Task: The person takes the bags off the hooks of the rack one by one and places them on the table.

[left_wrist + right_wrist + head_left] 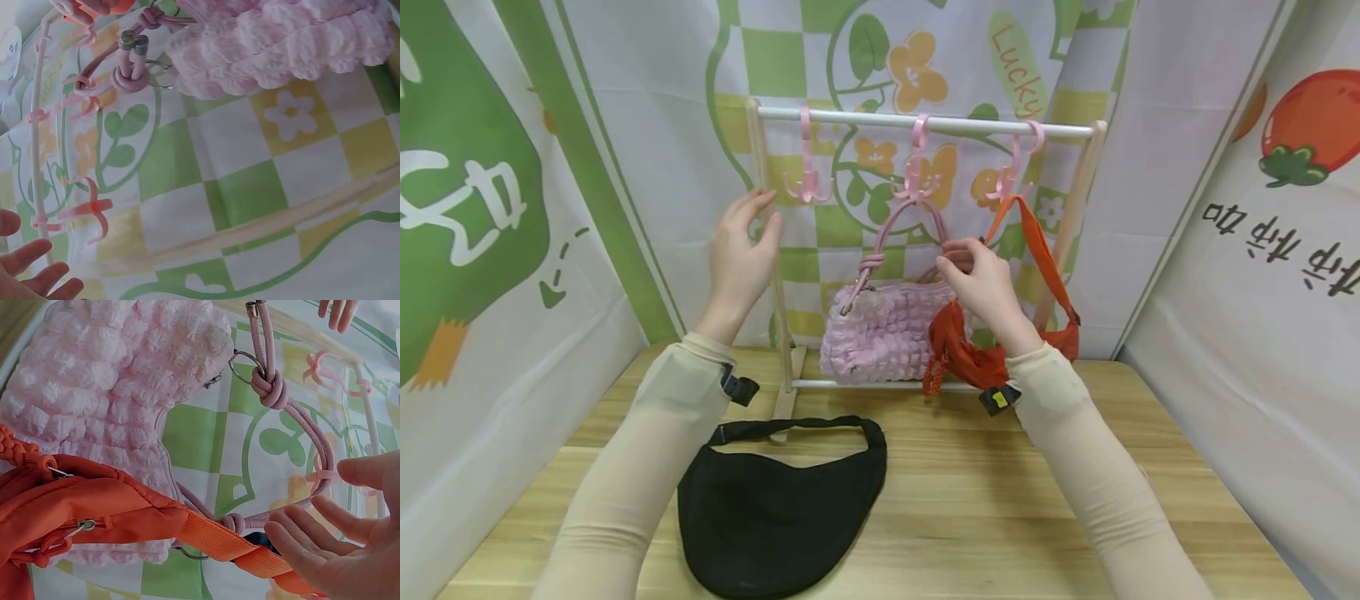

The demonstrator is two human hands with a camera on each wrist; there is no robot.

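Observation:
A pink puffy handbag (880, 329) hangs by its knotted handle (319, 440) from the middle pink hook (916, 179). To its right, an orange bag (973, 354) hangs by its strap (1037, 246) at the right pink hook (1009, 179), overlapping the handbag's front. My right hand (981, 279) is beside the handbag's handle and the orange strap, its thumb apart from its relaxed fingers (300, 540). Near the rack's left post, my left hand (743, 250) is raised with fingers spread and nothing in it. The left pink hook (807, 183) bears no bag.
A black shoulder bag (782, 517) lies flat on the wooden table (1000, 517), in front of the rack's left foot. The rack has a white top bar (857, 117) and wooden posts (1078, 200). Printed cloth walls (647, 75) stand behind and at both sides.

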